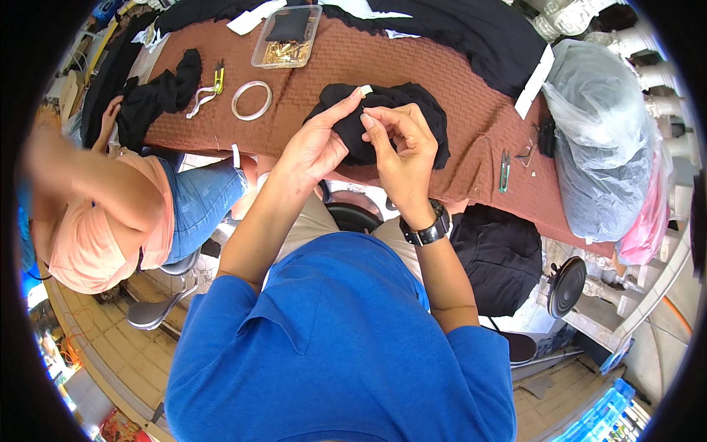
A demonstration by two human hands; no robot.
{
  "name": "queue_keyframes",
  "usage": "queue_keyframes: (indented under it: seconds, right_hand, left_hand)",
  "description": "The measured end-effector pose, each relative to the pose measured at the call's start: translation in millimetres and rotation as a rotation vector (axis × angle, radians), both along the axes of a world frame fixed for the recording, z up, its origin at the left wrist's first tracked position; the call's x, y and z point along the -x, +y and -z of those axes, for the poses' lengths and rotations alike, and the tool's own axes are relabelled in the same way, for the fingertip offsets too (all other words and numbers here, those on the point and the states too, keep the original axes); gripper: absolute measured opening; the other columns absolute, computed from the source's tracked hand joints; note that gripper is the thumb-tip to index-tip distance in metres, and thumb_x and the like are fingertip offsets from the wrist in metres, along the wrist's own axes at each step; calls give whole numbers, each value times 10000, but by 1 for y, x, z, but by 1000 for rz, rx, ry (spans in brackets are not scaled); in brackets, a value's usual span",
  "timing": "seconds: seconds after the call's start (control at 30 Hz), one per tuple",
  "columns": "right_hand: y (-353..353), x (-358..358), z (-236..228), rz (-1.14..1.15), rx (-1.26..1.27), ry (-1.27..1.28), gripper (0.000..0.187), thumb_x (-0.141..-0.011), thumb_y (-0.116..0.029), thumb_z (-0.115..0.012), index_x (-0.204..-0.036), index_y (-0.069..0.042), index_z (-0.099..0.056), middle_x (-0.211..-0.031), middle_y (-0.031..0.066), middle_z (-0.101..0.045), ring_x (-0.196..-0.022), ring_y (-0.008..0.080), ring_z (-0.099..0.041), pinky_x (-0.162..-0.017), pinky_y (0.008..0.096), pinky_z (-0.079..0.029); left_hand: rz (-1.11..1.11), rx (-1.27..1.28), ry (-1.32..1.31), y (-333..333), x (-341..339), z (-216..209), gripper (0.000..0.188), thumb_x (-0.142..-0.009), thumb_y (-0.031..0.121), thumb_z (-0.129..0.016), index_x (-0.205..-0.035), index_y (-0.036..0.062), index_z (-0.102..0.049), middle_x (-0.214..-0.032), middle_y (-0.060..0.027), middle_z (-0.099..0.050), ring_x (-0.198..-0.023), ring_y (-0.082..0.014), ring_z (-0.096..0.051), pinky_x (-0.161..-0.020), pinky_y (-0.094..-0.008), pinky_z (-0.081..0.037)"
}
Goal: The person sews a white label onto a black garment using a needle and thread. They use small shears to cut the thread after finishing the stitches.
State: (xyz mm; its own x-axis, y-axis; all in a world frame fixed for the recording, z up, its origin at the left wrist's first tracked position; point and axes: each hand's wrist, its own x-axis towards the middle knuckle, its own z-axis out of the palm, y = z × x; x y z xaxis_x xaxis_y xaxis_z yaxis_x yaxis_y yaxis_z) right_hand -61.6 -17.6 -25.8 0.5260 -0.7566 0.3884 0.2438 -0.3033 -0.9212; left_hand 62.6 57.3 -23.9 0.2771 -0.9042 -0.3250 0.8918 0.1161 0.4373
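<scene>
Both of my hands are raised over a bunched piece of black fabric (433,110) at the table's near edge. My left hand (318,141) pinches a small pale tag (366,90) between thumb and forefinger. Just below the tag, my right hand (405,140) has thumb and forefinger pressed together. Whatever the right fingertips hold is too small to make out. The two hands' fingertips nearly meet.
On the brown-covered table (221,51) are a clear box (258,55) of gold pins, a clear ring (234,99), yellow snips (219,76) and green snips (504,171). A plastic-bagged bundle (604,147) stands right. A person (110,214) sits left beside black cloth (158,103).
</scene>
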Motion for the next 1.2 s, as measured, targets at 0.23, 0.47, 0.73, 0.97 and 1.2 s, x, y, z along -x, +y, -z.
queue_keyframes:
  seconds: [0.23, 0.47, 0.73, 0.97, 1.2]
  right_hand:
    - [4, -4, 11, 113, 65, 21, 166, -874, 30, -740, -1038, 7, -747, -815, -8, -494, -698, 57, -490, -606, 196, -438]
    - [2, -5, 8, 118, 81, 38, 178, -862, 42, -743, -1035, 2, -752, -794, -10, -494, -702, 59, -481, -610, 203, -418]
    - [1, -4, 6, 111, 102, 31, 177, -859, 50, -738, -1029, 1, -754, -780, -9, -502, -700, 62, -475, -602, 206, -402]
    - [2, -3, 6, 107, 57, 27, 181, -856, 52, -736, -1029, 0, -757, -780, -9, -506, -705, 65, -469, -603, 211, -397]
    - [1, -2, 5, 126, 83, 58, 152, -834, 22, -739, -980, -12, -764, -753, 29, -539, -667, 102, -521, -595, 248, -443]
  left_hand:
    - [-43, -83, 3, 5, 6, -11, 310, -971, 160, -669, -1227, -3, -603, -1124, -113, -677, -1046, -198, -676, -934, -328, -559]
    - [-59, -99, -7, 6, 7, -14, 307, -964, 160, -678, -1215, -1, -609, -1118, -112, -680, -1050, -199, -679, -938, -326, -565]
    - [-57, -97, -12, 7, 8, -13, 302, -962, 154, -677, -1214, 1, -610, -1118, -106, -680, -1049, -195, -678, -934, -327, -566]
    - [-63, -93, -12, 6, 8, -8, 292, -961, 144, -676, -1209, 4, -614, -1126, -104, -679, -1060, -194, -674, -939, -328, -565]
    - [-79, -89, -24, 8, 8, -8, 274, -963, 144, -672, -1196, 9, -622, -1122, -103, -684, -1041, -190, -682, -926, -327, -570]
